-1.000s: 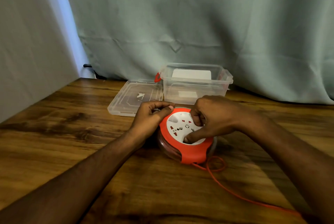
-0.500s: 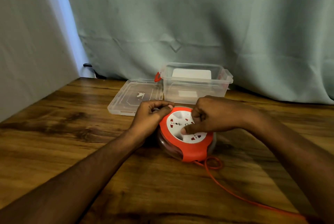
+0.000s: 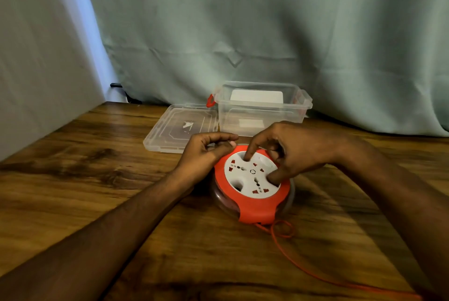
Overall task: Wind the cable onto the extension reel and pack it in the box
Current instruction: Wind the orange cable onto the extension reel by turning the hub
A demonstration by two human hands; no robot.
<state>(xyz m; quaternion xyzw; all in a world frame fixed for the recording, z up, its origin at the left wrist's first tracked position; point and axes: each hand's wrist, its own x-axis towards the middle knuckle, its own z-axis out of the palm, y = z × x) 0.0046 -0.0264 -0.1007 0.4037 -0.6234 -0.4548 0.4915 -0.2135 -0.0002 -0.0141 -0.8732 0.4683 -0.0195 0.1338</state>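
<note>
Gripping the reel's [image 3: 252,186] orange rim, your left hand [image 3: 206,152] steadies it; your right hand [image 3: 291,152] has index finger and thumb curled into recesses of the white socket face. Reel sits flat on the desk [image 3: 73,179]. Orange cable [image 3: 303,269] leaves its near edge, loops once, trails off toward bottom right. Clear box [image 3: 262,108] stands open behind the reel, lid [image 3: 177,128] flat beside it on the left.

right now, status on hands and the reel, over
Left hand grips reel rim; right hand fingers in white hub. Orange cable trails loose on table. Box open, lid beside it.
</note>
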